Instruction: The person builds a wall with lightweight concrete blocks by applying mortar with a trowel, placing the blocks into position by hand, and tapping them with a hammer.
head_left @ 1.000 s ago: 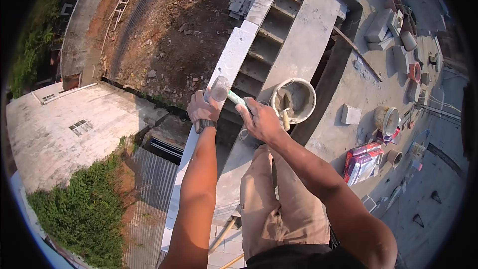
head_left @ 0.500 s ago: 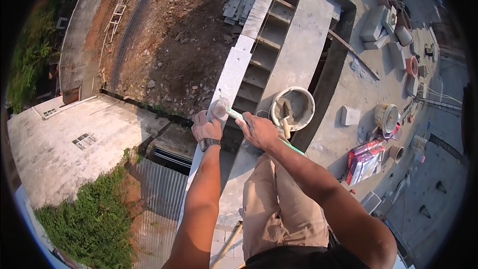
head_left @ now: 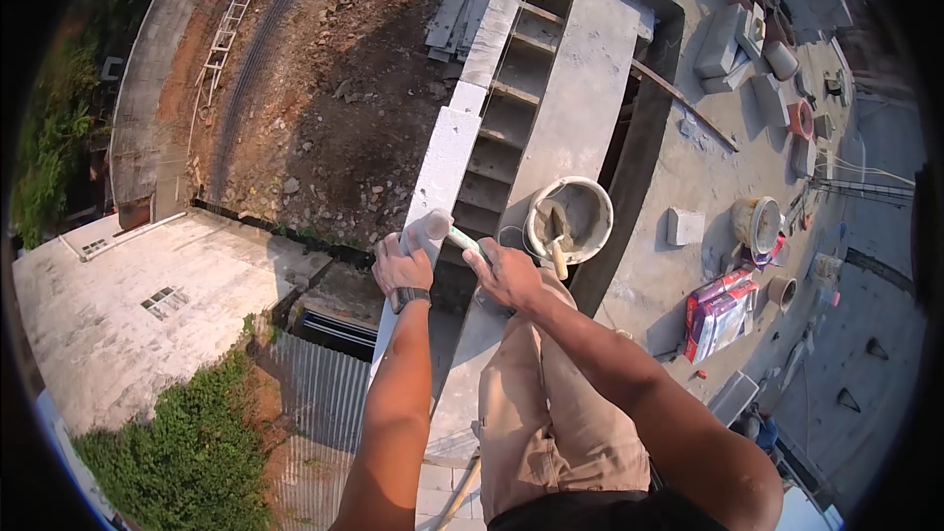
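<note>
Sunlit concrete floor (head_left: 708, 187), stony ground (head_left: 295, 128)

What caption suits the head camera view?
Fingers of the right hand grip a mallet; left hand rests on white blocks.

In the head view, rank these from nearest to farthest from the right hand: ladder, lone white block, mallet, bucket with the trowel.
1. Mallet: held in the right hand.
2. Bucket with the trowel: just beyond the hand, slightly right.
3. Lone white block: farther right, past the bucket.
4. Ladder: far off, upper left.
</note>
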`<state>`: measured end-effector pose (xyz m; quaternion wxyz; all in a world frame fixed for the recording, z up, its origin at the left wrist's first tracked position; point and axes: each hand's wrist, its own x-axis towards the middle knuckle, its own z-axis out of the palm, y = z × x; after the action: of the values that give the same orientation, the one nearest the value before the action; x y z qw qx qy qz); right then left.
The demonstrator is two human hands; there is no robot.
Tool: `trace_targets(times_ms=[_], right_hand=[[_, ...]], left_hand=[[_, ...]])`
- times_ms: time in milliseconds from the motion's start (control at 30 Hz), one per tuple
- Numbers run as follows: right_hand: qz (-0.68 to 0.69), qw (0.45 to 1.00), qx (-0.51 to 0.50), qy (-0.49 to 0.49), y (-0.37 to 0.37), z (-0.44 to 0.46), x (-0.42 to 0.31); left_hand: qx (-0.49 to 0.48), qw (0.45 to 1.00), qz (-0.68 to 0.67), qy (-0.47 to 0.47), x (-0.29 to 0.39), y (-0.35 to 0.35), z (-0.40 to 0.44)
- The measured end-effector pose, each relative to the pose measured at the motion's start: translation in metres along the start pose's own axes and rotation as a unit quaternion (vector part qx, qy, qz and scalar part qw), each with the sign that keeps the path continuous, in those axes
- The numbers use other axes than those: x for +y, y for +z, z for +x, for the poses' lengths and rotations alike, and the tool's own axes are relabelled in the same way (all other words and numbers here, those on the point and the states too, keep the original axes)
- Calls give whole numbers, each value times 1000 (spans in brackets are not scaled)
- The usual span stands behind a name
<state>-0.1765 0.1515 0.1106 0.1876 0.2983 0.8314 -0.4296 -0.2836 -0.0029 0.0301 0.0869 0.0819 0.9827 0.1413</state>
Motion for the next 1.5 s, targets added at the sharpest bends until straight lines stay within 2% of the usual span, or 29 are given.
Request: trace_targets(times_ms=[67,133,200,267,400,433,500,633,667,733,800,867,900,1100,1233,1300,1500], right_hand=[[52,998,46,-7,10,-16,17],[54,998,21,28,17,-34,35],[81,993,73,34,31,-56,59],[63,995,63,49,50,-72,90],[50,990,-5,131,100,-70,165],[0,977,-104,186,99,-52,173],[-6,950,-183,254,93,-40,181],[22,914,-188,359,134,-41,235],[16,917,-168,362,153,-41,257],[14,903,-193,383,148,-41,261],[-15,910,-187,369,146,-47,259],[-50,938,-119,323,153,-54,270],[-63,942,-125,306,155,-57,274],[-13,944,-114,310,174,-79,289],[1,939,-113,325,191,-95,289],[-7,916,-129,379,199,-101,291],[-3,919,-85,384,220,-132,314]], left_hand=[[-15,1000,-18,-9,2,-3,0],[-18,1000,-14,-1,0,-3,2],[-15,1000,-20,6,-1,-2,2],[-1,999,-37,16,-1,-2,3],[4,999,-45,6,0,-7,5],[11,998,-60,14,0,-8,5],[8,998,-58,9,2,-8,8],[23,998,-60,25,-3,-9,7],[29,997,-71,27,-3,-10,8],[26,997,-64,27,-7,-13,7],[29,996,-76,34,-7,-13,9],[20,997,-74,33,-9,-13,10],[23,996,-80,18,-10,-12,11],[19,997,-72,5,-16,-13,20],[21,997,-68,14,-15,-14,24],[24,997,-71,21,-15,-13,26],[26,998,-46,23,-17,-14,35]])
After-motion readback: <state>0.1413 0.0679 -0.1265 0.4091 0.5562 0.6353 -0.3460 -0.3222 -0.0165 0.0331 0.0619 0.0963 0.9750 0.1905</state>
